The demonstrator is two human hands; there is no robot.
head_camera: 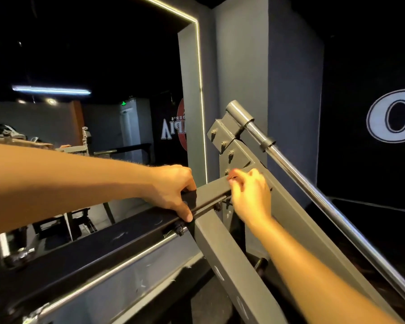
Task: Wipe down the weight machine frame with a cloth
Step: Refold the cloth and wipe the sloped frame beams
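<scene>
The left hand (173, 190) grips the grey horizontal crossbar (211, 191) of the weight machine frame (222, 249), apparently as a brace, pinning something dark that may be the cloth (189, 199), while the right hand (250, 195), fingers curled with something reddish and blurred at their tips, works near the bolted bracket (229, 148) beside the chrome guide rod (290, 164).

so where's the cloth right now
In the head view the dark cloth sits left of centre, gripped under the left hand on the grey frame bar, beside the mirror.
</scene>
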